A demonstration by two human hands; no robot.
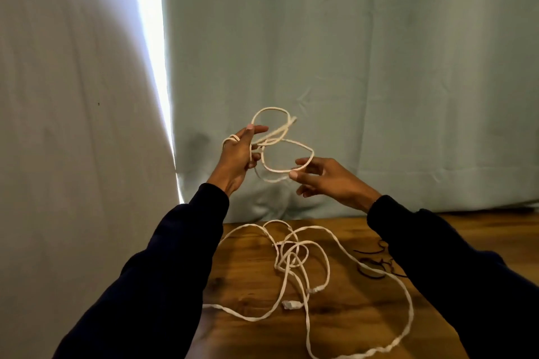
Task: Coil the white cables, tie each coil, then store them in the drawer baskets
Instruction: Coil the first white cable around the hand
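White cables (303,265) sprawl tangled on my worktop (344,329) — they could snag as I pull slack. Further off, above its far edge, my left hand (237,159) grips the coil (280,144); my right hand (323,178) pinches one loop loosely — it may spring open.

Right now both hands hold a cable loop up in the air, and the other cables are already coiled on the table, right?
Not quite. The head view shows the other cables lying loose and tangled on the table, not coiled. Left hand and right hand do hold a cable loop up.
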